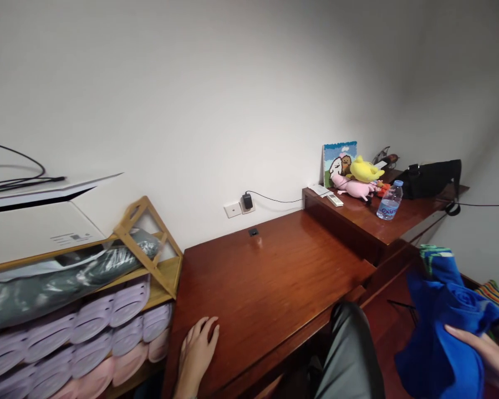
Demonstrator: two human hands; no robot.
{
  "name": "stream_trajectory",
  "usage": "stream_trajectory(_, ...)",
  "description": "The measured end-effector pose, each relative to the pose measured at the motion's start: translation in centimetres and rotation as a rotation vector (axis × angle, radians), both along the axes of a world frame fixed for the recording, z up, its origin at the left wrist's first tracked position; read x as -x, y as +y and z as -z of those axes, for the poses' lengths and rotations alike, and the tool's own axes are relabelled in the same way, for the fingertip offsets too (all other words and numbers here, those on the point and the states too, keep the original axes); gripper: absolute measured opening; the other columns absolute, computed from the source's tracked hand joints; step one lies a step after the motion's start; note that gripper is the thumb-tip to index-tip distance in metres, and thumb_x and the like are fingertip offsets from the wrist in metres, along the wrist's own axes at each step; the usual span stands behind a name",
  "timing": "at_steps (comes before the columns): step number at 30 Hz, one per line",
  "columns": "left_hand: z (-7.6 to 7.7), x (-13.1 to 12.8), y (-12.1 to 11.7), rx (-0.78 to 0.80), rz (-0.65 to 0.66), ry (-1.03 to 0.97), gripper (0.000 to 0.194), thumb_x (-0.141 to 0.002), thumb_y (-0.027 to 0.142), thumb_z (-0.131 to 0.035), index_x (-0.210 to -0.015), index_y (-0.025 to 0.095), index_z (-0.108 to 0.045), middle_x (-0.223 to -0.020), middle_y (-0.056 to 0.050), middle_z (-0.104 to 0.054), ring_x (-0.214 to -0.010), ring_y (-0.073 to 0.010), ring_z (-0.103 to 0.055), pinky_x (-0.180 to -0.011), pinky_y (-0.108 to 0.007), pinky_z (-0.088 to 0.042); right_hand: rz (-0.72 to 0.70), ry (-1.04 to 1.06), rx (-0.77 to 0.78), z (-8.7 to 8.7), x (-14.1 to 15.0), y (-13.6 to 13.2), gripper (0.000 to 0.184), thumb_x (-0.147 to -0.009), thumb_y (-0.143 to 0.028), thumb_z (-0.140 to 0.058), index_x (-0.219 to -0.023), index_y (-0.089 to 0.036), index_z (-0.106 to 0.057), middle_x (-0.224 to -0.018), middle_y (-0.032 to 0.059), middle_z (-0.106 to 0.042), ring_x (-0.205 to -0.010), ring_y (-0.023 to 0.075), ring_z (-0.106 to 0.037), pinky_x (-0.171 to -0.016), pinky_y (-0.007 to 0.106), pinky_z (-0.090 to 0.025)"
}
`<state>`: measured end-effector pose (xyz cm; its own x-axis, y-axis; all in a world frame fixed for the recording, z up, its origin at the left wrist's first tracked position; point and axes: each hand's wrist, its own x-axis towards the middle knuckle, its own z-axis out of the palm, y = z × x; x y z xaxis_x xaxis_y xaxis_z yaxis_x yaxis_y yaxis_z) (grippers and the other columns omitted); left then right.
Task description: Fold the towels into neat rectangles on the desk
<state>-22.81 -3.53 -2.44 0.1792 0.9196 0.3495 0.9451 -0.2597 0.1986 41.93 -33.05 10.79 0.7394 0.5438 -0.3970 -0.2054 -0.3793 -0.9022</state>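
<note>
My left hand (198, 350) rests palm down near the left edge of the reddish-brown wooden desk (270, 277), with its fingers spread and nothing in them. At the lower right, my right hand (478, 344) is closed on a bright blue cloth (449, 332) that hangs in loose folds. The thumb lies over the fabric, and the other fingers are hidden. Behind the held cloth, another blue piece with a green-and-white patterned edge (436, 255) shows; I cannot tell whether the two are joined.
Right of the desk, a raised shelf (360, 221) bears a water bottle (390, 200), plush toys (360, 180), a picture (340, 158) and a black bag (432, 178). On the left stands a rack with lilac clogs (93, 318) and a white box (45, 227). A grey-clad knee (351, 349) juts in below.
</note>
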Motion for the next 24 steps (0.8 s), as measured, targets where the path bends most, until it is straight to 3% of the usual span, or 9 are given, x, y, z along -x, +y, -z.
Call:
stream_trajectory(3, 0.0, -0.1, -0.4, -0.042, -0.016, 0.029, 0.043, -0.101, 0.038, -0.041, -0.126, 0.022, -0.072, -0.133, -0.012, -0.069, -0.122, -0.03, -0.064, -0.101, -0.043, -0.05, -0.252, 0.196, -0.108, -0.2, 5.5, 4.5, 0.053, -0.051, -0.058, -0.089, -0.097, -0.033, -0.081, -0.096, 0.0128, -0.078, -0.095, 0.0419, -0.076, -0.09, 0.051, -0.054)
stream_trajectory(9, -0.2, -0.5, -1.3, -0.082, -0.032, 0.008, 0.034, -0.101, 0.032, -0.047, -0.122, 0.024, -0.073, -0.128, -0.01, -0.071, -0.121, -0.0277, -0.064, -0.101, -0.042, -0.05, -1.146, -0.136, -0.318, -0.9, 19.1, 18.2, 0.085, -0.061, -0.034, -0.088, -0.141, -0.022, -0.063, -0.113, 0.0068, -0.078, -0.104, 0.0297, -0.073, -0.103, 0.047, -0.055)
stream_trajectory(11, -0.4, -0.5, -1.5, -0.085, -0.038, -0.007, 0.032, -0.1, 0.03, -0.049, -0.121, 0.025, -0.073, -0.126, -0.008, -0.071, -0.12, -0.027, -0.064, -0.102, -0.042, -0.05, -1.267, -0.358, -0.34, -3.2, 23.5, 24.3, 0.09, -0.058, -0.027, -0.088, -0.143, -0.023, -0.06, -0.123, 0.007, -0.075, -0.11, 0.0295, -0.07, -0.104, 0.044, -0.053)
stream_trajectory(13, -0.6, -0.4, -1.7, -0.085, -0.044, -0.027, 0.03, -0.099, 0.028, -0.051, -0.12, 0.026, -0.073, -0.125, -0.008, -0.072, -0.119, -0.0268, -0.065, -0.103, -0.043, -0.05, -1.297, -0.659, -0.288, -6.7, 28.3, 30.5, 0.096, -0.057, -0.027, -0.091, -0.147, -0.026, -0.056, -0.13, 0.0088, -0.072, -0.116, 0.0323, -0.068, -0.104, 0.046, -0.05)
stream_trajectory(16, -0.6, -0.3, -2.0, -0.078, -0.043, -0.066, 0.03, -0.098, 0.027, -0.052, -0.121, 0.026, -0.072, -0.126, -0.007, -0.072, -0.12, -0.0267, -0.065, -0.104, -0.044, -0.05, -1.278, -1.037, -0.343, -12.3, 36.1, 37.7, 0.118, -0.058, -0.033, -0.095, -0.16, -0.03, -0.036, -0.163, 0.0157, -0.044, -0.146, 0.0405, -0.044, -0.117, 0.06, -0.034)
stream_trajectory(18, -0.5, -0.2, -2.2, -0.076, -0.046, -0.092, 0.03, -0.098, 0.027, -0.052, -0.121, 0.026, -0.072, -0.126, -0.007, -0.072, -0.12, -0.0264, -0.065, -0.104, -0.044, -0.051, -1.197, -1.155, -0.386, -14.3, 40.0, 39.6, 0.111, -0.068, -0.035, -0.091, -0.162, -0.031, -0.031, -0.17, 0.0156, -0.033, -0.153, 0.0398, -0.033, -0.122, 0.064, -0.024)
stream_trajectory(20, -0.4, -0.2, -2.3, -0.081, -0.051, -0.11, 0.03, -0.098, 0.026, -0.051, -0.12, 0.026, -0.073, -0.126, -0.007, -0.073, -0.12, -0.0263, -0.066, -0.104, -0.044, -0.052, -1.167, -1.147, -0.467, -13.8, 41.1, 38.9, 0.083, -0.084, -0.037, -0.078, -0.157, -0.029, -0.041, -0.167, 0.0136, -0.039, -0.15, 0.0346, -0.04, -0.122, 0.058, -0.028)
stream_trajectory(22, -0.2, -0.1, -2.3, -0.086, -0.053, -0.116, 0.03, -0.098, 0.026, -0.051, -0.119, 0.025, -0.073, -0.127, -0.007, -0.073, -0.12, -0.0264, -0.066, -0.104, -0.044, -0.052, -1.202, -1.059, -0.557, -11.1, 38.3, 36.0, 0.05, -0.095, -0.038, -0.064, -0.143, -0.027, -0.059, -0.155, 0.01, -0.056, -0.139, 0.0284, -0.054, -0.116, 0.046, -0.041)
stream_trajectory(24, 0.0, -0.1, -2.2, -0.086, -0.055, -0.112, 0.03, -0.098, 0.027, -0.051, -0.119, 0.025, -0.073, -0.127, -0.007, -0.073, -0.12, -0.0267, -0.066, -0.104, -0.045, -0.052, -1.226, -0.96, -0.579, -6.9, 32.2, 31.9, 0.032, -0.098, -0.039, -0.058, -0.124, -0.027, -0.071, -0.134, 0.0062, -0.07, -0.123, 0.0249, -0.065, -0.107, 0.04, -0.05)
